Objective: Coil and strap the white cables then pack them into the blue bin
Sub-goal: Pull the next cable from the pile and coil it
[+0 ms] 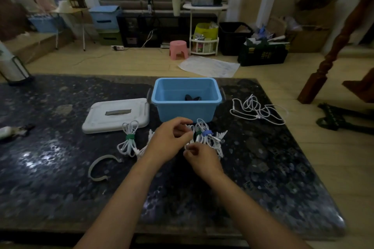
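The blue bin point(187, 105) stands open at the middle of the dark stone table point(60, 178), with something dark on its floor. Just in front of it my left hand point(170, 139) and my right hand point(200, 157) both pinch a coiled white cable point(191, 128); most of that coil is hidden by my fingers. Touching its right side lies a coiled cable with a blue strap point(210, 137). To the left lies a coiled cable with a green strap point(128, 141). A loose, tangled white cable point(257, 110) lies right of the bin.
The bin's white lid point(116, 115) lies left of the bin. A curved grey-white band point(101, 168) lies near the table's front left. A metal canister point(12, 66) stands at the far left corner. A wooden post point(327, 52) rises beyond the table's right edge.
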{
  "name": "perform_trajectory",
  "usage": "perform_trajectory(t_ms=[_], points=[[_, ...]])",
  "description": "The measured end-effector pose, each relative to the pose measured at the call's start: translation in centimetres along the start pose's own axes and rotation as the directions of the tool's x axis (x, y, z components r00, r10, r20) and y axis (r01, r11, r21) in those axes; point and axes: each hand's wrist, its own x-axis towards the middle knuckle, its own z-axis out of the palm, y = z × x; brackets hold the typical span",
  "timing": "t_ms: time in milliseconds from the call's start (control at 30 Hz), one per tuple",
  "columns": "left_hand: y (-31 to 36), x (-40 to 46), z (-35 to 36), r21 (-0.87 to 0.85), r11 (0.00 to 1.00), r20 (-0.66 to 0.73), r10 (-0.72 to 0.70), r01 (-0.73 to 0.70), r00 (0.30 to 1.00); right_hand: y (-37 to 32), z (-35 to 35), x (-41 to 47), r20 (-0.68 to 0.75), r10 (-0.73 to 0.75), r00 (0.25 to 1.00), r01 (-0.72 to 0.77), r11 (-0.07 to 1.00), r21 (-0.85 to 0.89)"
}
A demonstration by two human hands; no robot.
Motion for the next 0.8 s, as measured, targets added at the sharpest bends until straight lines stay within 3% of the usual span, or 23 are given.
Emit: perform_trajectory(t_ms=[167, 367, 533, 700, 800], points=[[1.6, 1.7, 2.4, 0.004, 0.998, 0.069, 0.055, -0.055, 0.996, 1.0, -3.6, -0.6, -0.075, -0.167, 0.983, 0.166, 0.986, -0.021], [2.2, 4.0, 4.8, 0.048, 0.997, 0.097, 0.058, -0.063, 0.994, 4.0, -10.9, 3.9, -0.292, -0.065, 0.954, 0.051, 0.997, -0.054], [0.6, 5.5, 5.1, 0.037, 0.999, 0.11, 0.024, -0.029, 0.994, 6.6, -14.2, 10.1, -0.223, -0.047, 0.974, -0.042, 0.925, -0.377], [-0.5, 6.3, 4.4, 0.054, 0.998, 0.087, 0.021, -0.026, 0.996, 8.7, -14.7, 14.7, -0.097, 0.092, 0.991, -0.131, 0.823, -0.553], [-0.7, 6.5, 4.2, 0.037, 0.999, 0.084, 0.009, -0.012, 0.996, 9.5, -14.4, 16.1, -0.11, 0.07, 0.991, -0.126, 0.746, -0.654]])
